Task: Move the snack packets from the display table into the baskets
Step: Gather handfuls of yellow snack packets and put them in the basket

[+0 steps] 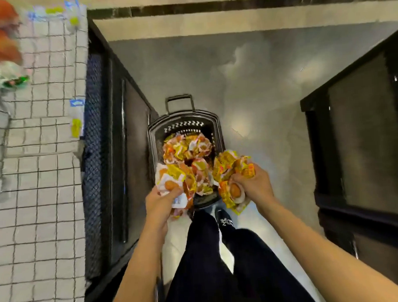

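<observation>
Head view. Black basket (155, 139) on the floor (270, 83), partly filled with yellow snack packets (186, 146). Left hand (160, 204), grip clenched on a bunch of packets (172, 179) over the basket's 7 o'clock rim; right hand (255, 185) likewise grasps a bunch (228, 170) at 4 o'clock. Tiled table (42, 180) at 9 o'clock.

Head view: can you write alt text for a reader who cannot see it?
Both hands, left hand and right hand, clutch bunches of yellow snack packets over a black basket on the floor, already partly filled with packets. A tiled display table stands at left.
</observation>
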